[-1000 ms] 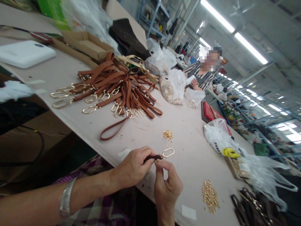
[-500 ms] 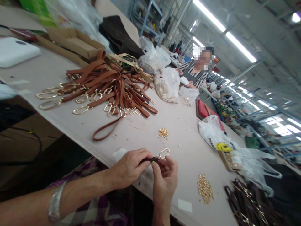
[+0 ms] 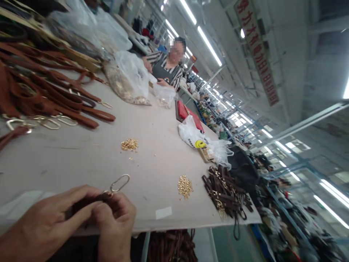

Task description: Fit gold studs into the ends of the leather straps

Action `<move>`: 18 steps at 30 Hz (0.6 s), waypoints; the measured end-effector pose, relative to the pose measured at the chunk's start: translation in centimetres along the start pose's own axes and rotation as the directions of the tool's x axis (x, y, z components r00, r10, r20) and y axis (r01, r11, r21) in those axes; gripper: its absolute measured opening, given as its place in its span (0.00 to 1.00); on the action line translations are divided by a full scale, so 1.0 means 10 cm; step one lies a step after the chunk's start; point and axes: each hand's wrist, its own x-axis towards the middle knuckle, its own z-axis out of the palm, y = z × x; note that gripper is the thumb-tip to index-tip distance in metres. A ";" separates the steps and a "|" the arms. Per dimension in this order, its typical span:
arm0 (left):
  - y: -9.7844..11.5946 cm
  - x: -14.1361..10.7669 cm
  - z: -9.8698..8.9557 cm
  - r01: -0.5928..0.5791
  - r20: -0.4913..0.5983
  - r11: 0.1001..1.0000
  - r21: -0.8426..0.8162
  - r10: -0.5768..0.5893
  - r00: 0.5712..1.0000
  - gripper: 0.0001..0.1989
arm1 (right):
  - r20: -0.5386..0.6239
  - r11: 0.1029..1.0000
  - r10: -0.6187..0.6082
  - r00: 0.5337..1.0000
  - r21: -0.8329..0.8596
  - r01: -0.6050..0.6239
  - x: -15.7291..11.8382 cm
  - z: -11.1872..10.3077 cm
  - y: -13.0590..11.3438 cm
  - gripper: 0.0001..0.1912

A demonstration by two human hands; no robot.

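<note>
Pale grey-beige tabletop (image 3: 155, 156) is filling the middle; clock directions are running from the two hands, 12 being the top of the view. A person in a striped top and dark apron (image 3: 165, 71) is facing the table at 1 o'clock. A heap of tan-brown leather straps (image 3: 54, 87) with gold-toned clasps is lying at 11 o'clock. A clear plastic bag of small parts (image 3: 128, 80) is sitting between 12 and 1 o'clock. A pile of dark brown leather straps (image 3: 229, 189) is resting at 3 o'clock. A white plastic bag with a yellow smiley (image 3: 191, 133) is slumping at 2 o'clock, touching a flat red item (image 3: 191, 113).

The left hand (image 3: 54, 216) is pinching a dark brown leather piece (image 3: 105, 197), thumb and fingers closing on it. The right hand (image 3: 116, 220) is gripping the same piece's clasp end, thumb bent, other fingers curling in; exact contact is being hidden. The piece is sitting between both hands over the near table edge.

A pile of small gold-coloured metal bits (image 3: 129, 145) is lying at 1 o'clock, a second gold pile (image 3: 185, 187) near 3 o'clock. An oval gold-toned metal ring (image 3: 120, 183) is sticking out past the right fingers, toward 2 o'clock.
</note>
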 end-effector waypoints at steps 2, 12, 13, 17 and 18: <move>0.10 -0.12 0.04 -0.104 0.002 0.978 0.181 0.106 0.994 0.08 | -0.033 0.997 0.051 0.998 0.055 -0.049 -0.04 -0.03 0.05 0.13; 0.64 0.11 -0.63 -0.219 -0.088 0.654 0.724 0.403 0.911 0.10 | -0.391 0.997 0.078 0.917 0.030 -0.072 0.18 -1.33 -0.04 0.20; 0.62 0.20 -0.82 -0.185 -0.151 0.645 0.741 0.429 0.891 0.12 | -0.443 1.000 0.005 0.897 -0.014 -0.013 0.22 -1.63 -0.24 0.20; 0.41 0.56 -1.41 -0.042 -0.349 0.678 0.734 0.430 0.833 0.12 | -0.693 0.963 -0.254 0.675 -0.243 0.113 0.31 -2.82 -1.29 0.13; 0.37 0.61 -1.49 -0.037 -0.368 0.740 0.672 0.377 0.850 0.11 | -0.720 0.950 -0.301 0.625 -0.284 0.131 0.32 -3.03 -1.53 0.12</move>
